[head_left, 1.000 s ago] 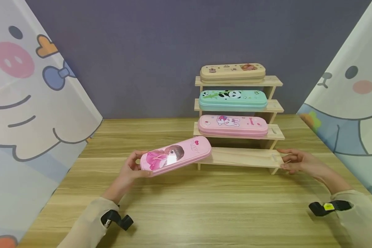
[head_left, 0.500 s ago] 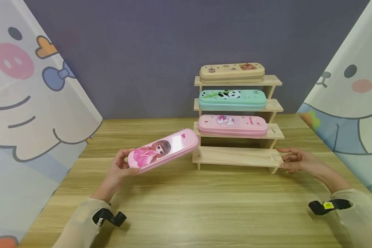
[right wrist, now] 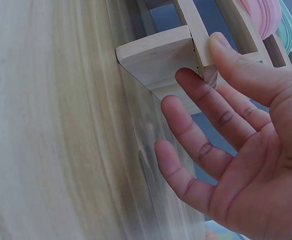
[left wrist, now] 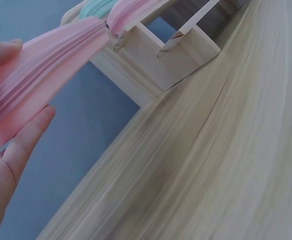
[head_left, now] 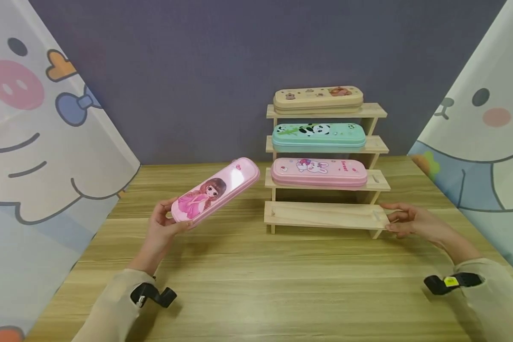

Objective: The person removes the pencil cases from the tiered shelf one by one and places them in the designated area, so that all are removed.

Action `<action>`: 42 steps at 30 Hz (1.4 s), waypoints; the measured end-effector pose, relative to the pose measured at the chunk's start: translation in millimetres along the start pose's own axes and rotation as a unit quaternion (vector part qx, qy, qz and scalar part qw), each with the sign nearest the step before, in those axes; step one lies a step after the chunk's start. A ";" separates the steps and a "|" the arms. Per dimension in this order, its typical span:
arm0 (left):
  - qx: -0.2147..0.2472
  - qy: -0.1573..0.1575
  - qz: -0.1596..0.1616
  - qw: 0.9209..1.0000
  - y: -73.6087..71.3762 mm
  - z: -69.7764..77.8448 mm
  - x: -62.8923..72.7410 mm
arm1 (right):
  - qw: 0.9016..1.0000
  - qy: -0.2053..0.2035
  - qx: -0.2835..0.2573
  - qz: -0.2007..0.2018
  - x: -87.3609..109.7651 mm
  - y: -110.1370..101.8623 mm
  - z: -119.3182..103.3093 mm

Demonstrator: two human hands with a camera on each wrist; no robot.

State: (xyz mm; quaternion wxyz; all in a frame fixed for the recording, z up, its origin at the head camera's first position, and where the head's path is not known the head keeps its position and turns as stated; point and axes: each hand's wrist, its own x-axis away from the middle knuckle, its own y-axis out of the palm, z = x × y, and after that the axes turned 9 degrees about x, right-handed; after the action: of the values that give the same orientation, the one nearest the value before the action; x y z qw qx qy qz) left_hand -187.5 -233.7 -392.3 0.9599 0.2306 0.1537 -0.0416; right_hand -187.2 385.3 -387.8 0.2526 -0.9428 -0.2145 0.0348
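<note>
My left hand [head_left: 164, 225] grips the near left end of a pink pencil case [head_left: 215, 192] printed with a doll-like girl. The case is held in the air, its far right end tilted up, left of a stepped wooden rack [head_left: 324, 216]. In the left wrist view, the thumb lies on one face of the pencil case [left wrist: 45, 70] and fingers support the other. At the rack's right side, my right hand [head_left: 414, 223] pinches the end of the lowest step. The right wrist view shows thumb and index finger on that board [right wrist: 201, 45], with the other fingers spread below.
On the upper steps lie a cream pencil case [head_left: 318, 99], a mint panda pencil case [head_left: 318, 137] and a pink rabbit pencil case [head_left: 318, 172]. The rack stands on a wood-grain table [head_left: 282, 285] before a dark wall [head_left: 175, 85]. Cartoon-printed panels flank both sides.
My left hand has drawn the pink pencil case left and away from over the lowest step. The case's right end has risen and its slant is steeper. My right hand stays at the rack.
</note>
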 end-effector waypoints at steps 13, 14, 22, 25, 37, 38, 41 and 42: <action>0.020 -0.021 0.142 0.989 18.5 -5.1 -10.6 | 1.000 0.001 -0.015 0.001 -0.8 0.5 0.1; 0.019 -0.020 0.149 0.988 19.8 -5.6 -11.1 | 1.000 0.001 -0.014 0.002 -1.0 0.7 0.1; 0.013 -0.012 0.202 0.979 26.9 -14.8 -16.9 | 1.000 -0.007 -0.022 0.000 -1.5 0.7 1.0; 0.011 -0.007 0.219 0.976 29.2 -18.2 -18.9 | 1.000 0.002 -0.017 0.007 -1.9 1.4 1.2; 0.007 0.004 0.267 0.964 32.8 -29.3 -26.6 | 1.000 0.011 -0.020 0.010 -0.1 1.6 2.1; 0.007 0.004 0.269 0.963 32.8 -30.0 -27.0 | 1.000 0.011 -0.021 0.011 -0.3 1.8 1.9; 0.009 0.000 0.284 0.959 32.0 -32.2 -28.3 | 1.000 0.011 -0.022 0.013 -0.9 2.3 0.9; 0.008 -0.004 0.289 0.957 31.7 -32.8 -28.7 | 1.000 0.010 -0.022 0.014 -1.1 2.4 0.6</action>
State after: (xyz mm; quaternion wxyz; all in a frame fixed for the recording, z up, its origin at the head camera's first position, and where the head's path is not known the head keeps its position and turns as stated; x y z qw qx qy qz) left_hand -219.0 -190.3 -397.5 0.9294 0.2732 0.0766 0.2359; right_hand -187.3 383.2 -389.6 0.2334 -0.9513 -0.1999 0.0242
